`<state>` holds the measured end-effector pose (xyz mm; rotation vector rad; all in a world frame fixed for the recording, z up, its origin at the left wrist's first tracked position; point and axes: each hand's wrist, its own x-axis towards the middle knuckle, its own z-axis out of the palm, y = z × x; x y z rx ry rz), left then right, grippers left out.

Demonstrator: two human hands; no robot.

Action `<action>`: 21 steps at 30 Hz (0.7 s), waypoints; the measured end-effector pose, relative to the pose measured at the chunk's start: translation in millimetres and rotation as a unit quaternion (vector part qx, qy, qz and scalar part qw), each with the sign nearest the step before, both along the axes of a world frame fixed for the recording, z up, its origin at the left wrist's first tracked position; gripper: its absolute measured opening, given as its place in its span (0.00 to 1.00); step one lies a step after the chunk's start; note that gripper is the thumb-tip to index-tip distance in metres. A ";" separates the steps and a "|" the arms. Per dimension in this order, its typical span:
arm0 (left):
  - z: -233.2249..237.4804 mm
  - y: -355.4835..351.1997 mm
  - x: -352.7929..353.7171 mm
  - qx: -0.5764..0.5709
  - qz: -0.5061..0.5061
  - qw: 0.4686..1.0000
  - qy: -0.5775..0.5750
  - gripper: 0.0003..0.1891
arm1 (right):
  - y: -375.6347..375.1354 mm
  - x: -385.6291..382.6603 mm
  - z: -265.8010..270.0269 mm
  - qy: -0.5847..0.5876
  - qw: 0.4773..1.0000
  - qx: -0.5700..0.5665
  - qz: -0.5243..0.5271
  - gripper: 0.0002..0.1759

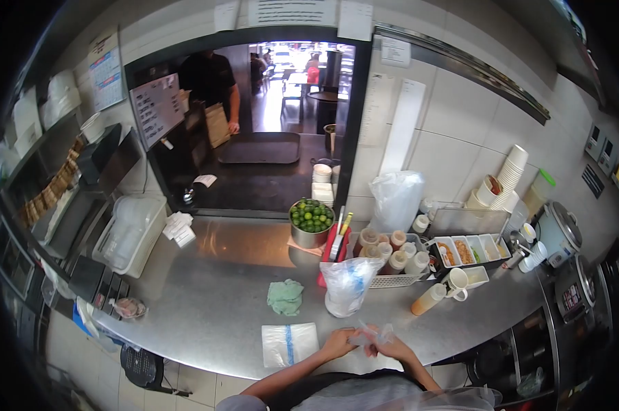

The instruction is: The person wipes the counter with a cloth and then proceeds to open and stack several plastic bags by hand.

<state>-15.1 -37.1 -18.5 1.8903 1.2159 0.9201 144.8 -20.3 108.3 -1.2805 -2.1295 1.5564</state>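
Observation:
Near the front edge of the steel counter, my left hand [339,343] and my right hand [390,348] are close together, fingers closed on a small clear plastic bag [385,333]. Its upper part sticks up between them; whatever it may contain is hard to make out. Just beyond my hands stands a filled white plastic bag [348,288]. A flat stack of white plastic bags [289,344] with a blue stripe lies to the left of my left hand. Behind that stack is a crumpled green cloth [285,297].
A pot of limes [311,222] stands by the pass window. To the right are a basket of sauce bottles [395,279], an orange bottle [429,300], a white mug [456,283] and a topping tray [468,251]. Beyond the window, a person [210,85] stands near a paper bag [217,125].

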 end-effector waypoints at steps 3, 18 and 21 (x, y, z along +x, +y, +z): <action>-7.3 -13.1 -18.8 -0.011 0.042 0.999 0.020 0.15 | -11.4 -25.5 2.1 0.012 0.995 0.018 0.099 0.19; 98.1 -134.2 -183.3 0.113 0.231 0.930 0.262 0.10 | -32.3 -174.8 18.4 -0.038 0.850 0.421 0.315 0.38; 111.9 -158.0 -223.8 0.165 0.290 0.922 0.199 0.09 | -28.8 -191.3 36.9 0.062 0.771 0.525 0.356 0.24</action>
